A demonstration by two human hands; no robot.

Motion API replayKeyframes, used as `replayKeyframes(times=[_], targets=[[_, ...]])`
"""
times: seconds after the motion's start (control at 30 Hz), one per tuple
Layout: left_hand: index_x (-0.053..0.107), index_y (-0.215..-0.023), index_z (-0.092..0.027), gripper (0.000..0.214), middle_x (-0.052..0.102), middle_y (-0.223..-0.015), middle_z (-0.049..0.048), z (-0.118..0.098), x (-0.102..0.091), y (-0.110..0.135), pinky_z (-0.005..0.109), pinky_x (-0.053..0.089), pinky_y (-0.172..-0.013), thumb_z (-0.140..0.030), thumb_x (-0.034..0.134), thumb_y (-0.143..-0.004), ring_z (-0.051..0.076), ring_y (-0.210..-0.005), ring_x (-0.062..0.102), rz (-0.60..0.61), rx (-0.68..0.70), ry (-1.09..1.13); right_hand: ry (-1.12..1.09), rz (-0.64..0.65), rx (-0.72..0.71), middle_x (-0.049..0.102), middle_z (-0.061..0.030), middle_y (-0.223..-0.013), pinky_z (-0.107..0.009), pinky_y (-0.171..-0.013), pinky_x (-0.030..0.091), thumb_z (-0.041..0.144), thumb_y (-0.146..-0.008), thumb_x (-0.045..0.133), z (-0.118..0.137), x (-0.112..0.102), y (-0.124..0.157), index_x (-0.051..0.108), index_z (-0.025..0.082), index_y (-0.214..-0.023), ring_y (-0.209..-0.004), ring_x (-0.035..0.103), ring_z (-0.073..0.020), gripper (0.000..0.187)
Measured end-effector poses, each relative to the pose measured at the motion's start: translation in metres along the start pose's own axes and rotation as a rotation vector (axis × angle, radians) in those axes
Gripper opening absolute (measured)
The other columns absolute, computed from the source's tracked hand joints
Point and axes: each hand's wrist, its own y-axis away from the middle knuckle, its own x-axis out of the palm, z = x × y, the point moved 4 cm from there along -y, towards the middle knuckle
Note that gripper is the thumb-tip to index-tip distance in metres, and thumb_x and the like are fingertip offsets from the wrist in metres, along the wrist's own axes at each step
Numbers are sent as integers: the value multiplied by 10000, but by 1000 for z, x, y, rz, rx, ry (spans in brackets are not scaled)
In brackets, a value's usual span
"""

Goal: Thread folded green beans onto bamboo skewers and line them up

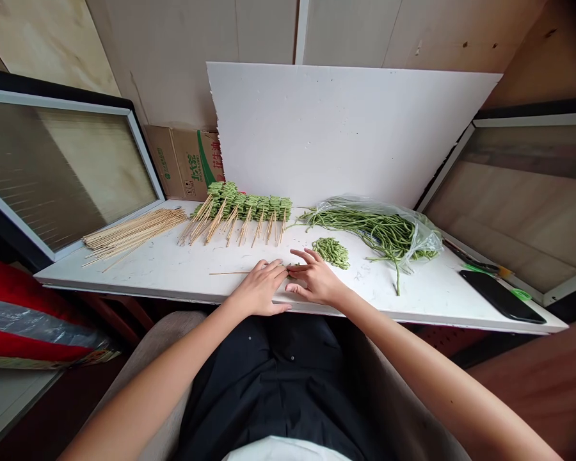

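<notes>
A bamboo skewer [228, 273] lies level near the table's front edge and runs in under my left hand [263, 289], whose fingers are bent over it. Just to the right, my right hand [318, 280] presses its fingertips on cut green bean pieces [292, 264] between the two hands. Its index finger is raised and its thumb stands apart. My fingers hide most of these pieces and the skewer's tip. Behind my right hand is a small pile of cut green bean pieces [331, 251].
Loose skewers [134, 232] lie at the left. Stacked finished bean skewers [249, 208] stand behind my hands, sticks forward. Whole long beans [365, 224] spill from a clear plastic bag [425, 234]. A black phone [502, 296] rests far right. A cardboard box [185, 163] and white board [345, 134] stand behind.
</notes>
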Motion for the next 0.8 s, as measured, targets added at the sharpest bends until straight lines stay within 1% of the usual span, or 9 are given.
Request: replayKeyframes(times=[0.13,0.23,0.33,0.4,0.47,0.53,0.67,0.73,0.8], targets=[[633,-1364,-168,673,665,-1398,191,-3,-7,-6,512,332,-1185,-639,695,-889,385,-1469,454,20,35,-26,-17,1,-8,810,-94,-1206,-648,-1265,267,640,-1036,527,3,-4,-3,830,251,-1200,-1520,425,-394,520],[661,-1337,-193,659,686,-1377,162,-2,-10,-9,509,351,-1189,-684,673,-897,369,-1443,482,1,36,14,-30,-29,11,809,-99,-1204,-642,-1227,320,608,-1043,536,3,-5,-4,833,248,-1180,-1461,487,-402,486],[687,-1321,-238,588,724,-1318,118,16,-15,-9,479,421,-1148,-691,593,-958,329,-1353,568,-64,-20,98,-28,-101,53,804,-106,-1213,-656,-1184,357,556,-1061,528,-1,-5,-4,833,254,-1184,-1417,514,-414,447],[714,-1290,-230,490,754,-1238,112,43,-23,-7,448,482,-1087,-600,566,-1005,305,-1250,631,-156,-121,130,-29,-162,88,793,-114,-1237,-663,-1144,394,508,-1078,508,-5,-6,-3,820,252,-1221,-1381,536,-415,429],[728,-1278,-214,392,764,-1203,109,80,-36,-3,419,519,-1044,-459,584,-1008,290,-1186,662,-257,-262,131,-36,-228,121,778,-114,-1271,-666,-1111,427,489,-1081,510,-9,-10,-3,807,256,-1245,-1357,547,-413,412],[744,-1245,-213,329,781,-1134,90,124,-52,4,378,556,-937,-351,574,-999,257,-1019,708,-309,-480,122,-54,-293,150,774,-109,-1279,-666,-1088,454,482,-1078,519,-13,-15,-4,802,262,-1245,-1338,553,-410,395],[786,-1135,-203,290,792,-1096,110,196,-91,19,362,530,-891,-275,538,-1002,278,-1002,713,-310,-827,-31,-124,-369,183,791,-106,-1227,-666,-1056,496,488,-1077,511,-19,-23,-12,814,274,-1199,-1303,571,-406,390],[790,-1094,-194,279,783,-1134,128,220,-106,24,351,508,-907,-280,539,-1008,285,-1047,705,-301,-939,-95,-158,-377,192,796,-102,-1212,-655,-1054,507,509,-1074,508,-22,-24,-21,818,275,-1178,-1299,576,-400,402],[788,-1062,-186,276,768,-1188,147,240,-114,26,345,493,-918,-300,542,-1011,291,-1096,694,-273,-1037,-113,-185,-370,188,800,-98,-1206,-641,-1059,511,527,-1072,507,-26,-24,-34,821,270,-1167,-1290,582,-392,417]])
